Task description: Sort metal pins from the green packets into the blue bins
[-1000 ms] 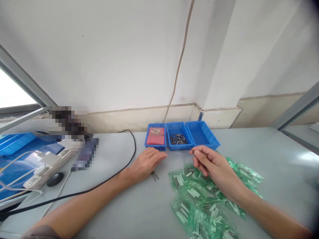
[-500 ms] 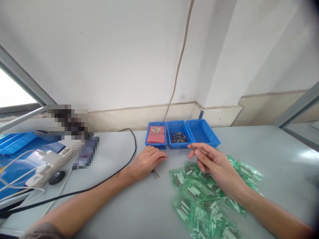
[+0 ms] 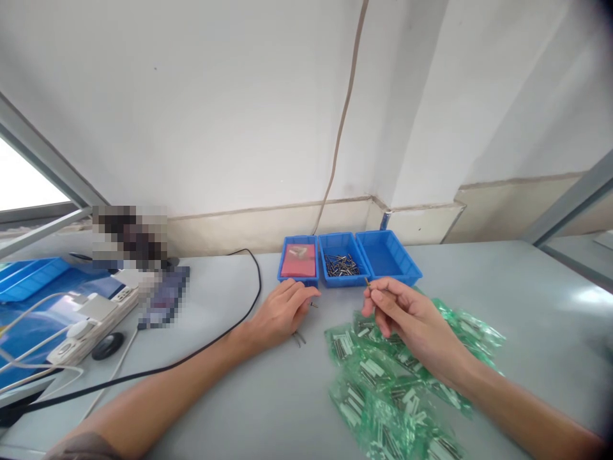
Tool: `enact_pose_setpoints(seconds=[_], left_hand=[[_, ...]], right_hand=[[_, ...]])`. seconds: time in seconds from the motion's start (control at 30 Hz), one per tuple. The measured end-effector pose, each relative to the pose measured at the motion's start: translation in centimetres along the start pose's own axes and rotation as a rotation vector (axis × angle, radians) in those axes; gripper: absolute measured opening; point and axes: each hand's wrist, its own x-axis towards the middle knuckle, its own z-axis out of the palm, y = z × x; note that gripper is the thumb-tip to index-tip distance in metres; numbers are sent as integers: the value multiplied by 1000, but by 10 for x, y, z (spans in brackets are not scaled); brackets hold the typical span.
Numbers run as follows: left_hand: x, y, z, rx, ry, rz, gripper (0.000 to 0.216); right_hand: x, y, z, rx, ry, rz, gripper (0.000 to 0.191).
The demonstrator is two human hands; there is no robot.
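Observation:
My right hand [image 3: 407, 316] is pinched on a small thin pin [image 3: 367, 282], held just in front of the middle blue bin [image 3: 343, 264], which holds several dark metal pins. My left hand [image 3: 282, 312] rests on the grey table [image 3: 215, 377] with its fingers curled, in front of the left blue bin [image 3: 298, 263] with a red pad inside. A few small metal pieces [image 3: 299, 337] lie by its palm. What its fingers hold, if anything, is hidden. The right blue bin [image 3: 389, 257] looks bare inside.
Green plastic bags of pins [image 3: 383, 377] are spread under and near my right forearm. A black cable [image 3: 191, 345] curves across the table on the left. A white power strip [image 3: 90, 322] and blue trays [image 3: 29, 275] stand at the far left. The wall is close behind the bins.
My right hand has tilted the pin slightly upward and shifted a little left. My left hand has barely moved.

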Motion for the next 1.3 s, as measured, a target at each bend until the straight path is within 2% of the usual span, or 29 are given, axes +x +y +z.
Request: enact_pose_setpoints(seconds=[0.33, 0.6, 0.73, 0.87, 1.03, 1.13, 1.2, 1.3], left_hand=[[3, 2, -1, -6, 3, 2, 20], [-1, -1, 4, 25, -1, 23, 22], [-2, -2, 5, 55, -26, 41, 28], [-3, -4, 6, 38, -28, 53, 33], [-3, -4, 5, 38, -30, 70, 40], [-2, -4, 5, 40, -37, 63, 38], [-1, -3, 4, 45, -46, 58, 35], [-1, -3, 3, 44, -60, 38, 28]], right_hand=[[0, 5, -3, -288, 70, -90, 25], [1, 10, -2, -299, 69, -135, 24], [1, 6, -2, -300, 73, -114, 31], [2, 3, -2, -159, 17, -65, 37], [-1, -2, 1, 304, -112, 126, 28], [-4, -4, 2, 406, -146, 150, 25], [-4, -3, 2, 331, -128, 135, 26], [-3, 1, 0, 68, -51, 63, 29]])
